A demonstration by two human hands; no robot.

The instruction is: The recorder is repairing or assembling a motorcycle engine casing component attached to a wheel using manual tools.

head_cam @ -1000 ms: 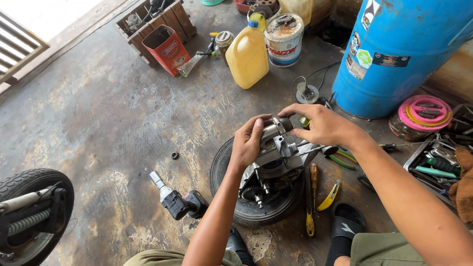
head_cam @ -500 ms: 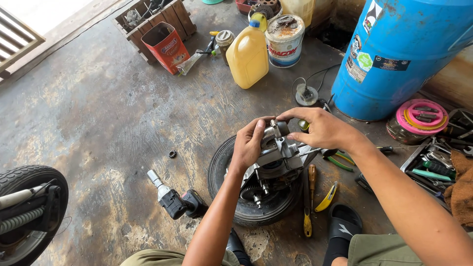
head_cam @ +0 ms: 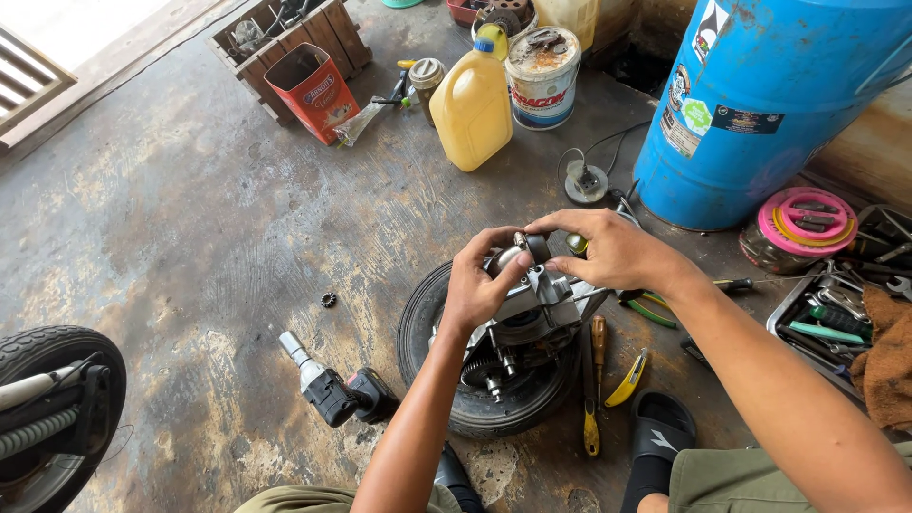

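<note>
A grey metal engine block (head_cam: 532, 309) with gears on its underside rests on a small black tyre (head_cam: 456, 380) lying flat on the concrete floor. My left hand (head_cam: 480, 285) grips the block's upper left side. My right hand (head_cam: 608, 249) reaches over its top, fingertips pinching a small dark part at the top of the block. Both hands meet above the block.
A black impact driver (head_cam: 328, 385) lies left of the tyre, a small gear (head_cam: 329, 300) beyond it. Screwdriver (head_cam: 597, 380), yellow knife (head_cam: 629, 378) and pliers lie right. Yellow jug (head_cam: 472, 104), paint can (head_cam: 541, 76), red tin (head_cam: 312, 90), blue drum (head_cam: 760, 104), tool tray (head_cam: 836, 313), a wheel (head_cam: 52, 418) surround.
The view has shifted slightly. My hands stay on the engine block, with the right fingers working at the small part on top.
</note>
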